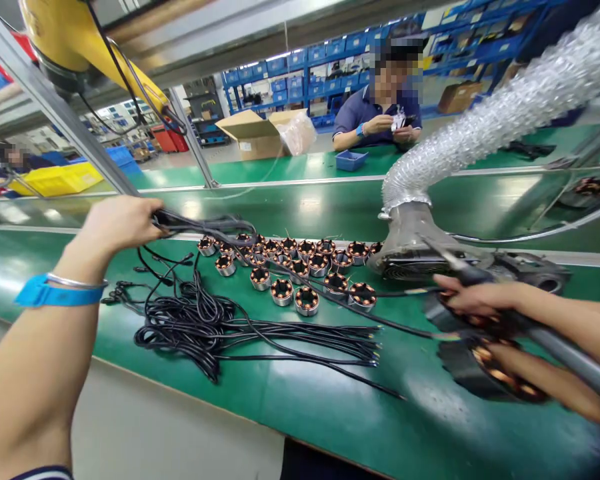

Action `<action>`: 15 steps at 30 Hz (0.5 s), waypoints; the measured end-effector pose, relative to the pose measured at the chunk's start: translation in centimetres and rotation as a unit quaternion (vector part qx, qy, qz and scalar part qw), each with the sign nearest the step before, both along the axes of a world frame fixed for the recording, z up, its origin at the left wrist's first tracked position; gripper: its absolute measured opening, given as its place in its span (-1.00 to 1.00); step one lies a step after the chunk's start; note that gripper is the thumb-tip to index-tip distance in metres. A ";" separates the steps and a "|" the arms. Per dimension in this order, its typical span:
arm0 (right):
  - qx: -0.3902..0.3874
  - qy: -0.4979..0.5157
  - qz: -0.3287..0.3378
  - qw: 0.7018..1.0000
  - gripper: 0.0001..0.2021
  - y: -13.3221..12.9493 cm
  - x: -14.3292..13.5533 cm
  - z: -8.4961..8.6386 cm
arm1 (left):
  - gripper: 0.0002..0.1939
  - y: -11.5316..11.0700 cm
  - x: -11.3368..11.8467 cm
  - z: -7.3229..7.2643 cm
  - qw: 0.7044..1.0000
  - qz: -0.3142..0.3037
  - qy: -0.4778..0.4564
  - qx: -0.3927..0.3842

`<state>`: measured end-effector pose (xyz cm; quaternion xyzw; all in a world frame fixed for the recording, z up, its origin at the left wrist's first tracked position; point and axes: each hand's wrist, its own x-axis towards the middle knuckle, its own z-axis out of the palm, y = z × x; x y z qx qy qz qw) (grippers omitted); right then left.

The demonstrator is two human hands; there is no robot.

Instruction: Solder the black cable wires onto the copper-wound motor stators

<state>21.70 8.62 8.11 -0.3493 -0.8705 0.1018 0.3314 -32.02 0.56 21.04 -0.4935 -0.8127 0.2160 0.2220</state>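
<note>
My left hand (123,223) is raised over the far left of the bench, closed around a looped bundle of black cables (205,225). Two of these cables run right to a pair of dark ring-shaped motor parts with copper windings (480,373). My right hand (480,299), blurred, grips those parts, one finger reaching into the nearer ring. A soldering iron (485,277) lies along the same hand, its tip pointing up left. Between my hands stand several copper-wound stators (307,301). In front of them lies a pile of black cables (190,320) with stripped ends pointing right.
A fume hood (410,233) on a silver duct (480,127) stands behind my right hand. A yellow robot arm (95,47) hangs at upper left. Across the green bench (300,407), a co-worker (380,113) handles small parts near a blue tray (351,160) and an open carton (253,137).
</note>
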 end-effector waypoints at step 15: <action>-0.013 -0.166 -0.043 0.985 -0.66 22.3 -26.8 5.2 | -0.58 23.1 1.2 -4.7 0.968 -0.041 -0.097 0.228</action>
